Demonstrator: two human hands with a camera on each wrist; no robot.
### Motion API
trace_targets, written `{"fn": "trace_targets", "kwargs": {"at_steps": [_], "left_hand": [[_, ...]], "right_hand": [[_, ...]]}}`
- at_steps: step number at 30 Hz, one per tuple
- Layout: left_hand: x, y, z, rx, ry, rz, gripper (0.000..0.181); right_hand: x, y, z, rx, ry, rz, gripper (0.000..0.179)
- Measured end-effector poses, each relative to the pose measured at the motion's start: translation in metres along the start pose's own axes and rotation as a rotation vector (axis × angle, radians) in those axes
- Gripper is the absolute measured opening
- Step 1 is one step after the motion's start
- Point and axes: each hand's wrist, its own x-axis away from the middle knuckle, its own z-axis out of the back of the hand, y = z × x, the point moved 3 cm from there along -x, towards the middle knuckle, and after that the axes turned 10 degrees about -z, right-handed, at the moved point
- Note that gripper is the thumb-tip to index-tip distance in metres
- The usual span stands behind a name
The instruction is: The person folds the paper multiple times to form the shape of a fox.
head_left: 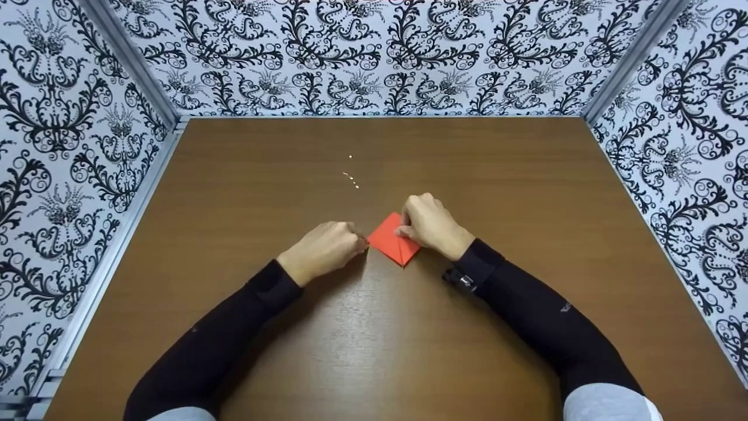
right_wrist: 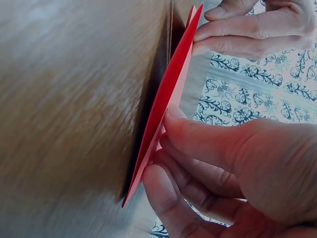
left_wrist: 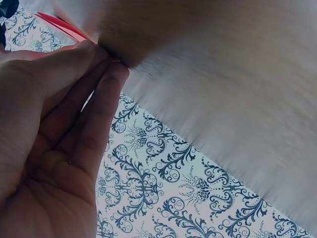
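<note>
A red square of folded paper (head_left: 385,238) lies turned corner-on on the wooden table, a crease running down to its near corner. At its left corner, the left hand (head_left: 328,245) pinches the tip with thumb and fingertips together. The right hand (head_left: 431,225) is over the paper's right side, its fingers curled and its thumb on the upper layer. From the right wrist view, the red paper (right_wrist: 171,84) appears edge-on with its layers slightly parted. There the right thumb (right_wrist: 198,136) and fingers hold its near side. In the left wrist view, the left thumb covers most of the paper (left_wrist: 59,25).
Several small pale specks (head_left: 352,179) lie on the brown wooden table (head_left: 263,169) beyond the paper. Patterned black-and-white walls (head_left: 374,58) with metal frame edges enclose the back and both sides. Dark sleeves cover both forearms, with a strapped device (head_left: 461,279) near the right wrist.
</note>
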Motion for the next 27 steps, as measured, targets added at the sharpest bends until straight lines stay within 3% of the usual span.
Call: {"fn": "trace_targets", "kwargs": {"at_steps": [12, 20, 27], "left_hand": [[0.0068, 0.0019, 0.0006, 0.029, 0.006, -0.009, 0.029], [0.0084, -0.0019, -0.0013, 0.079, -0.021, 0.038, 0.010], [0.0106, -0.0028, -0.0005, 0.158, -0.032, 0.079, 0.009]], "right_hand": [[-0.0003, 0.0010, -0.0004, -0.016, -0.004, -0.009, 0.023], [-0.0021, 0.0041, 0.0014, -0.007, -0.024, 0.002, 0.024], [-0.0043, 0.0050, 0.0025, -0.014, -0.035, 0.006, 0.025]]}}
